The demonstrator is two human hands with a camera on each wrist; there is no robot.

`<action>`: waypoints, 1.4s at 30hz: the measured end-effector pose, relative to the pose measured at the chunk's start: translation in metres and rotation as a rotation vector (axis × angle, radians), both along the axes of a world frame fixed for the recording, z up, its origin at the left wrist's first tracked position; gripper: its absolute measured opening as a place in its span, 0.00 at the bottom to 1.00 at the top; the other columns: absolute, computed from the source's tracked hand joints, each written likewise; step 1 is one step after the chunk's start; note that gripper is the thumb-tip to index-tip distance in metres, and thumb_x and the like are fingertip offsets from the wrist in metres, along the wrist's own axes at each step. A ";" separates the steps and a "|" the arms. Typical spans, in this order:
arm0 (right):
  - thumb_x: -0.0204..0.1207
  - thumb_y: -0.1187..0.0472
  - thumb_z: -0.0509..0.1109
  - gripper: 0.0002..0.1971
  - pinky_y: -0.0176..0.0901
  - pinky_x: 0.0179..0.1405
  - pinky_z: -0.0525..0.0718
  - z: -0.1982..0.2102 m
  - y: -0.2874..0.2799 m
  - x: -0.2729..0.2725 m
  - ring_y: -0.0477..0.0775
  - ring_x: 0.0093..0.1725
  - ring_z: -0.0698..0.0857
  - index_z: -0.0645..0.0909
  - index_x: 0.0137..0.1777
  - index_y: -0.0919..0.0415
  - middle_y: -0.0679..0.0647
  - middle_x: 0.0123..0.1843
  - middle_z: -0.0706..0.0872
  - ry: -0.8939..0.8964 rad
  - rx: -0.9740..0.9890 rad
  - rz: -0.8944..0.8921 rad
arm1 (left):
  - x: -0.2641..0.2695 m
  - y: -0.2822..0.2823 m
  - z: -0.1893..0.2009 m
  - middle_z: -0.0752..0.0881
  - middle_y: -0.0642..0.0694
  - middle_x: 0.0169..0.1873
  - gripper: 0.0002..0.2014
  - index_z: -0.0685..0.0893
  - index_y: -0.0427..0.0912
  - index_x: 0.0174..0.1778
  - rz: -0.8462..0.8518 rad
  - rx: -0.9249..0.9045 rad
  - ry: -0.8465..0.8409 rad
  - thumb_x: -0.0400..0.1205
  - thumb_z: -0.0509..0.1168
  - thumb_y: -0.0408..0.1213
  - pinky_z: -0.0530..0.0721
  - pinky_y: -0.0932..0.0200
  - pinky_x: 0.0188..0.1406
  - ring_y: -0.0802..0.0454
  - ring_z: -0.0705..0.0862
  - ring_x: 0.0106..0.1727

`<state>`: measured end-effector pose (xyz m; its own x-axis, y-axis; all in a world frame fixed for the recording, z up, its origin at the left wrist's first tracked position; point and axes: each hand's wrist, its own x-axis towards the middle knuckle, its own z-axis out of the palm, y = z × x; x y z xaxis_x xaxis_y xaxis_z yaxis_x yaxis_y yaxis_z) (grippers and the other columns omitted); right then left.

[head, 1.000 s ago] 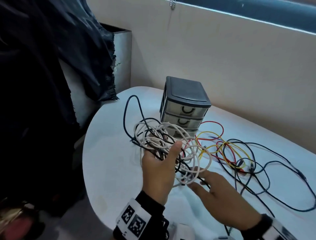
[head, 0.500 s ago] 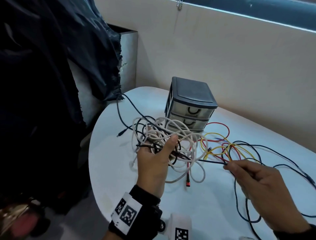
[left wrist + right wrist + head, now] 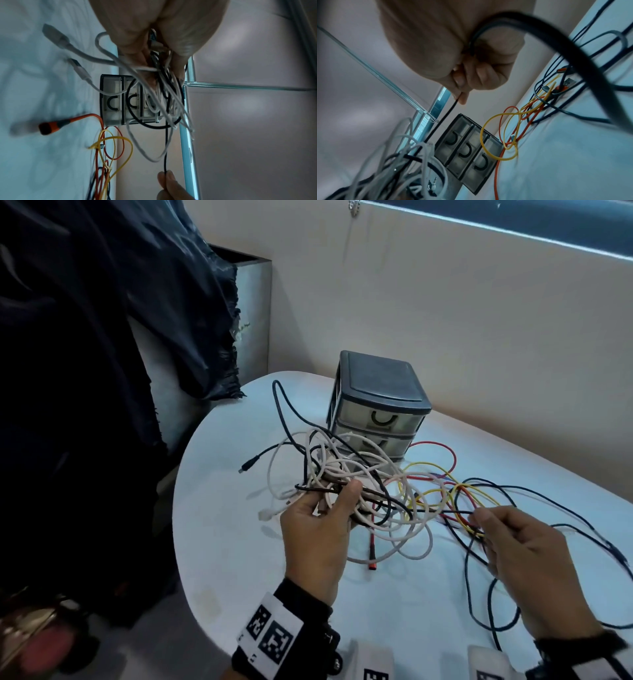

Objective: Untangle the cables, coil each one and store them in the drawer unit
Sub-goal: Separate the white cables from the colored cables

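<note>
Closest to the camera, both wrists wear black bands with square black-and-white marker tags [image 3: 270, 633]. The right band is cut off at the bottom edge.

The left hand [image 3: 317, 530] is curled round a messy bunch of thin white cables [image 3: 342, 470], with thumb on top and fingers underneath. Thin black cable loops are mixed into the same bunch. In the left wrist view two white plugs [image 3: 54, 35] hang out of it, one flat and wide, one slim.

The right hand [image 3: 529, 563] pinches one thin black cable [image 3: 452, 512] between thumb and first finger. That cable runs straight across to the bunch in the left hand. The other fingers are curled in.

Below the hands is the smooth white round-edged table [image 3: 226, 542]. A thin red cable with a chunky red plug [image 3: 372, 563] hangs down to it. Just behind, a thin yellow cable [image 3: 431, 465] and the red one [image 3: 435, 444] loop over each other, and long dark blue cables [image 3: 548, 501] trail off to the right, past the picture's edge. Where each one ends is hard to tell.

Farther back stands the small drawer unit [image 3: 375, 412], a grey plastic box with see-through drawers and dark curved handles. All drawers are closed. White loops hide part of the lower ones.

Crinkly dark plastic sheeting [image 3: 102, 337] hangs at the far left.
</note>
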<state>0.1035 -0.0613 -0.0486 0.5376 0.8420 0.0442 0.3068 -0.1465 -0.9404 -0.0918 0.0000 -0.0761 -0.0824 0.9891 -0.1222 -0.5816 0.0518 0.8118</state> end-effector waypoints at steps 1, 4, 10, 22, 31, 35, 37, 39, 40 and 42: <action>0.82 0.61 0.69 0.11 0.40 0.27 0.60 -0.002 0.000 -0.002 0.51 0.26 0.61 0.84 0.40 0.67 0.54 0.24 0.65 0.010 -0.023 0.008 | 0.000 -0.001 0.001 0.92 0.41 0.35 0.04 0.91 0.37 0.39 -0.004 0.031 0.026 0.76 0.74 0.25 0.88 0.60 0.36 0.51 0.89 0.35; 0.83 0.64 0.66 0.13 0.46 0.29 0.70 -0.007 -0.001 -0.008 0.54 0.24 0.70 0.81 0.37 0.68 0.58 0.25 0.75 0.004 -0.075 0.036 | -0.001 -0.005 0.003 0.92 0.42 0.37 0.06 0.90 0.39 0.42 -0.089 0.076 0.047 0.78 0.72 0.24 0.88 0.60 0.42 0.50 0.89 0.39; 0.79 0.59 0.73 0.07 0.24 0.42 0.79 0.020 -0.010 -0.022 0.34 0.39 0.85 0.84 0.38 0.53 0.47 0.39 0.89 -0.239 0.147 -0.160 | -0.001 -0.008 0.000 0.89 0.57 0.34 0.09 0.87 0.45 0.40 -0.080 0.198 0.292 0.85 0.66 0.37 0.82 0.68 0.47 0.64 0.85 0.39; 0.74 0.53 0.70 0.06 0.48 0.31 0.80 0.064 0.019 -0.121 0.55 0.37 0.82 0.87 0.39 0.51 0.48 0.35 0.82 -1.122 0.290 0.400 | 0.009 -0.020 -0.007 0.87 0.58 0.37 0.14 0.78 0.32 0.53 -0.073 0.499 0.650 0.78 0.65 0.39 0.84 0.65 0.44 0.65 0.85 0.42; 0.78 0.55 0.69 0.07 0.54 0.45 0.83 0.090 0.059 -0.087 0.54 0.45 0.85 0.88 0.43 0.50 0.46 0.40 0.88 -1.162 -0.035 0.613 | 0.000 -0.014 -0.005 0.83 0.57 0.54 0.13 0.88 0.56 0.53 0.008 0.391 0.742 0.78 0.73 0.33 0.78 0.77 0.50 0.68 0.83 0.52; 0.79 0.57 0.71 0.05 0.51 0.46 0.86 0.098 0.061 -0.070 0.45 0.41 0.87 0.88 0.45 0.50 0.42 0.37 0.90 -0.969 -0.084 0.574 | -0.004 -0.011 -0.004 0.87 0.64 0.50 0.15 0.90 0.54 0.54 0.006 0.361 0.703 0.76 0.76 0.32 0.77 0.79 0.53 0.72 0.84 0.54; 0.78 0.57 0.72 0.05 0.51 0.46 0.87 0.100 0.061 -0.068 0.44 0.40 0.89 0.89 0.44 0.49 0.42 0.36 0.91 -0.890 -0.098 0.560 | -0.004 -0.012 -0.003 0.87 0.67 0.48 0.14 0.90 0.54 0.52 0.002 0.354 0.687 0.75 0.76 0.31 0.77 0.77 0.54 0.72 0.84 0.54; 0.77 0.58 0.73 0.05 0.54 0.46 0.88 0.103 0.061 -0.066 0.44 0.40 0.90 0.89 0.42 0.49 0.42 0.36 0.91 -0.817 -0.133 0.573 | -0.005 -0.012 -0.003 0.87 0.67 0.48 0.14 0.90 0.57 0.50 -0.003 0.338 0.683 0.75 0.77 0.31 0.78 0.76 0.55 0.72 0.84 0.54; 0.77 0.58 0.73 0.05 0.55 0.47 0.88 0.104 0.061 -0.065 0.45 0.40 0.90 0.90 0.42 0.48 0.41 0.36 0.91 -0.795 -0.164 0.589 | -0.005 -0.013 -0.003 0.87 0.67 0.49 0.15 0.89 0.59 0.49 -0.009 0.329 0.684 0.75 0.77 0.31 0.78 0.76 0.54 0.72 0.84 0.54; 0.76 0.59 0.73 0.06 0.54 0.47 0.88 0.106 0.060 -0.063 0.45 0.40 0.89 0.89 0.41 0.48 0.41 0.36 0.91 -0.772 -0.219 0.615 | -0.005 -0.014 -0.002 0.88 0.67 0.48 0.16 0.88 0.62 0.46 -0.030 0.307 0.675 0.75 0.77 0.32 0.79 0.77 0.52 0.73 0.84 0.53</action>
